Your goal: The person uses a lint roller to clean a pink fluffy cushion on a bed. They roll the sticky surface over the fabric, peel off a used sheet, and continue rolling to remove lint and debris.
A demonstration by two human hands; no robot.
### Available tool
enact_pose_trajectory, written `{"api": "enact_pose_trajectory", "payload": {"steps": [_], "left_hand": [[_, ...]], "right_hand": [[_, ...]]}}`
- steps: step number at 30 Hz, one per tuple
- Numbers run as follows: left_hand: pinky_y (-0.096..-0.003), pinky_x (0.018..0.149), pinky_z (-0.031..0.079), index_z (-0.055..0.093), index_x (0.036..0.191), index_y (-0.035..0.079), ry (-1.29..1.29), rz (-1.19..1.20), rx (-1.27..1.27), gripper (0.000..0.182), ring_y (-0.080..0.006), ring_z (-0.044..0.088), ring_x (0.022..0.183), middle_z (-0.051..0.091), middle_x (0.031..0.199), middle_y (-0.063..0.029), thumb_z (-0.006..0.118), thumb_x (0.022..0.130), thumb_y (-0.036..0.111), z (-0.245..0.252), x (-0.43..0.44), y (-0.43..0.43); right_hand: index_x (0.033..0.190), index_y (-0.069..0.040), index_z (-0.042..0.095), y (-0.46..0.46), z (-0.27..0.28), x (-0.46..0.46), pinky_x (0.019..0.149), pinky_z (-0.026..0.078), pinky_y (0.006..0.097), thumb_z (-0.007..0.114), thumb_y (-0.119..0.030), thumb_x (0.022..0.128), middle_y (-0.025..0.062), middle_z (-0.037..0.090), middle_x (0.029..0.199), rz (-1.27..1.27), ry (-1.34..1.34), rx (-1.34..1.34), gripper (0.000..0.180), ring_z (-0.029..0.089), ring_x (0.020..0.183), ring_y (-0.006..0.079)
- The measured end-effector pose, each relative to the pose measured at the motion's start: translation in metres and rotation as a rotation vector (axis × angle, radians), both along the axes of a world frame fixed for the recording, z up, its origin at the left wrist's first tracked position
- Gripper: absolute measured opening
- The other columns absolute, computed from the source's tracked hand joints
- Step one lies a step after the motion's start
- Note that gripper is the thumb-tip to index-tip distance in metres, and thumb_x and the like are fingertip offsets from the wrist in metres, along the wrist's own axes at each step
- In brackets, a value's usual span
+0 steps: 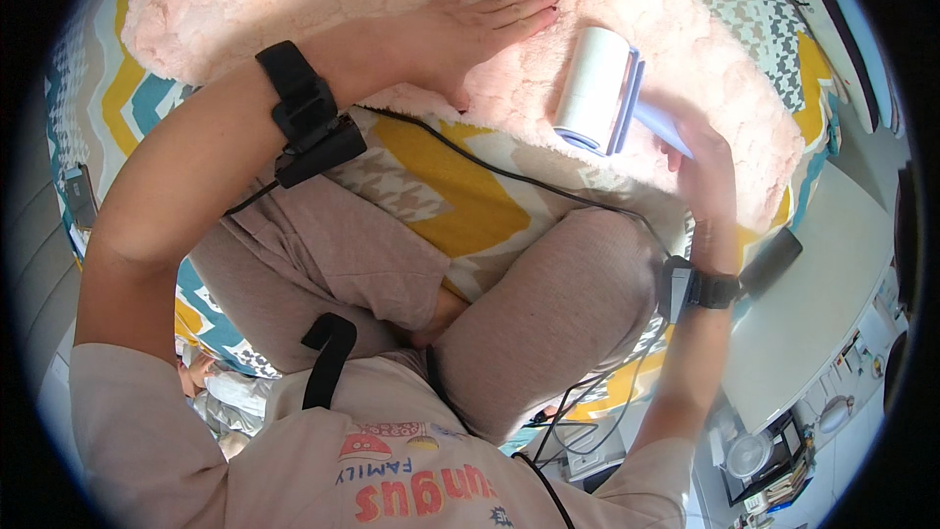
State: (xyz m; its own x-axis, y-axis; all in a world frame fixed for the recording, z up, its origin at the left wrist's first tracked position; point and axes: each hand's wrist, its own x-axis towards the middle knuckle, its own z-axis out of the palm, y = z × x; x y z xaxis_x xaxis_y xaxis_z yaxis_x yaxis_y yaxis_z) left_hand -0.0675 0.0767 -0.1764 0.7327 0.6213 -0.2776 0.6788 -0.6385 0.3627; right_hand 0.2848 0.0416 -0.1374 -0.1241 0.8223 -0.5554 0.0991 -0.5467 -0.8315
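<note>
Across the bedding lies a pink fluffy blanket (661, 29). My left hand (470, 33) rests flat on it with the fingers spread, holding nothing. To its right my right hand (694, 143), partly blurred, grips the pale blue handle (657, 125) of a lint roller (595, 84). The roller's white sticky cylinder lies over the blanket near its lower edge, a short way from my left fingertips. Both wrists wear black straps with small devices.
A patterned bedspread (463, 198) spreads beneath the blanket and my crossed legs. A black cable (499, 170) runs between the wrist devices. A pale table (815, 308) stands at the right, with a dark object (771, 262) near my right wrist.
</note>
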Motion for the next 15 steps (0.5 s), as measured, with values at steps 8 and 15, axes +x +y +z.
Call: {"api": "enact_pose_trajectory", "payload": {"steps": [8,15], "left_hand": [[-0.0618,0.119,0.002,0.005,0.157,0.017,-0.008,-0.001,-0.017,0.143,-0.0156,0.004,0.151,0.006,0.165,-0.0003,0.094,0.046,0.024,-0.001,0.000,0.001],[-0.0624,0.119,0.002,0.004,0.157,0.017,-0.014,0.000,-0.020,0.142,-0.0157,0.003,0.151,0.006,0.165,-0.0006,0.094,0.047,0.024,-0.002,0.000,0.001]], "right_hand": [[0.116,0.007,0.063,-0.014,0.004,0.037,0.064,0.045,0.0212,0.068,-0.025,0.091,0.0110,0.067,0.083,0.013,-0.012,0.006,0.041,0.055,0.064,0.0104],[0.116,0.008,0.063,-0.022,0.010,0.057,0.066,0.046,0.0219,0.070,-0.032,0.089,0.0100,0.066,0.078,-0.171,0.015,0.083,0.049,0.057,0.066,0.0128]]}}
